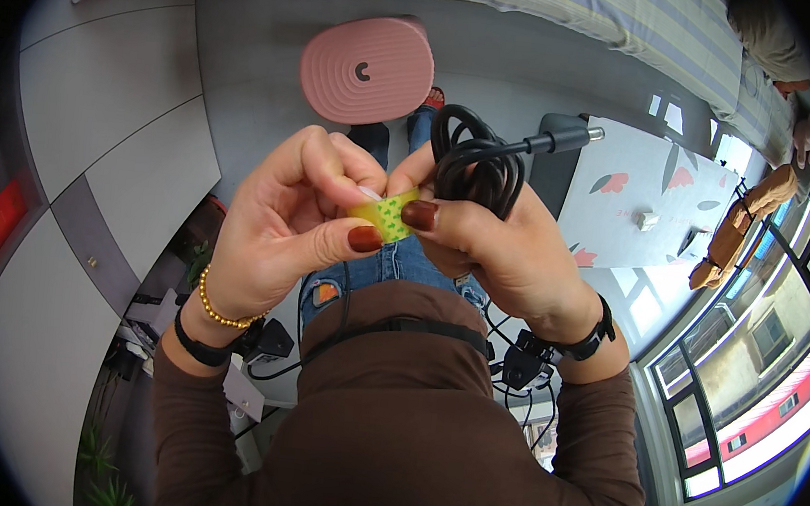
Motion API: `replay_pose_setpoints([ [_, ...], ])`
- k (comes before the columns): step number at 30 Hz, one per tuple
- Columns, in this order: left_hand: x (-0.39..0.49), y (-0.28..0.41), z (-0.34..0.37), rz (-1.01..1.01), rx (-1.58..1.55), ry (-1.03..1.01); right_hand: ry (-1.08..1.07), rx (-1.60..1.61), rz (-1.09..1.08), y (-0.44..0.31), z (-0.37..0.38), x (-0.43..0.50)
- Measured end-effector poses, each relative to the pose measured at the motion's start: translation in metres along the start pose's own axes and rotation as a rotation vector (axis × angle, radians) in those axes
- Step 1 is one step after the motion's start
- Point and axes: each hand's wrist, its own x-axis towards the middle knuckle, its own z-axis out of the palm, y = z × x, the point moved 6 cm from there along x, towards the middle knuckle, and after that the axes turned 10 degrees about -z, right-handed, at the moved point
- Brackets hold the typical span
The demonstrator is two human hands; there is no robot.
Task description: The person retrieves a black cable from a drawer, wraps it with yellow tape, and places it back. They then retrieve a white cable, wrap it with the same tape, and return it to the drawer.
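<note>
Close in front of my body, both hands are at a small yellow, translucent piece of tape or strip [392, 217] with green printed shapes. My left hand [283, 202] pinches its left end between thumb and fingers. On its right end presses the thumb of my right hand [513, 259]. That same hand also carries a coiled black cable [480, 176], which lies over the fingers. A barrel plug [567, 138] with a metal tip points right from the coil. My fingers hide part of the strip and the lower coil.
Beyond my hands stands a pink ridged stool [370, 69]. A leaf-patterned table [625, 214] is at right, near a window [751, 341]. Striped bedding [564, 3] runs across the top. White cabinets [116, 83] line the left. Black devices [528, 369] with cables hang at my wrists.
</note>
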Motion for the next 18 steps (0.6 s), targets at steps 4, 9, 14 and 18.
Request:
replay_pose_setpoints([
  [4, -0.0015, -0.0019, -0.0001, -0.003, 0.012, 0.016, 0.016, -0.019, 0.004, 0.0010, 0.0002, -0.0007],
  [9, -0.0020, -0.0026, 0.0016, 0.033, 0.072, 0.023, 0.042, -0.012, 0.028, 0.0026, 0.0001, -0.0011],
  [14, -0.0021, -0.0029, 0.0035, 0.069, 0.132, 0.016, 0.058, -0.026, 0.008, 0.0031, 0.0000, -0.0020],
  [18, -0.0028, -0.0030, 0.0043, 0.068, 0.147, 0.021, 0.056, -0.019, -0.020, 0.0017, 0.0006, -0.0025],
])
